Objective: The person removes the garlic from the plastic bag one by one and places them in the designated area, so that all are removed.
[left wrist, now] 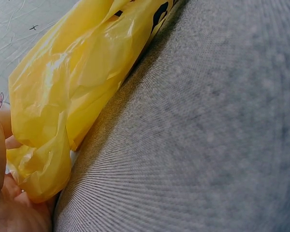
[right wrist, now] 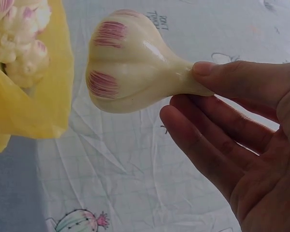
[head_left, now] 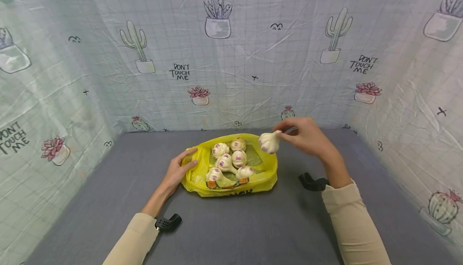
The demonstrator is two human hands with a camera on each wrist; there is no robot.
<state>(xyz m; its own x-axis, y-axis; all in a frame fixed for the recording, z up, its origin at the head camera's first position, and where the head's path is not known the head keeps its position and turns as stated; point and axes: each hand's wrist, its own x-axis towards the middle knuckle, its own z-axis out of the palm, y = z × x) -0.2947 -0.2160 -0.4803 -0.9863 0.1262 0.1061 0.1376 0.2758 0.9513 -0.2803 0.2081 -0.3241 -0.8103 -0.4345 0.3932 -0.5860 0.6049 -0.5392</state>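
A cream garlic bulb (head_left: 269, 142) with purple streaks hangs from my right hand (head_left: 305, 136). Thumb and fingers pinch its stem, as the right wrist view shows, with the round end of the bulb (right wrist: 121, 63) pointing away from the palm. It is held above the right rim of a yellow plastic bag (head_left: 269, 180), which lies with its mouth spread wide. Inside the bag are several more garlic bulbs (head_left: 239, 158). At the bag's left end my left hand (head_left: 177, 170) grips the gathered plastic; part of those fingers is hidden behind the bag (left wrist: 43, 121).
The bag lies on a grey cloth-covered table (head_left: 231, 229). A pale curtain (head_left: 238, 56) printed with cacti surrounds the table at the back and both sides. Black wrist straps with camera mounts (head_left: 168, 222) stick out from both wrists.
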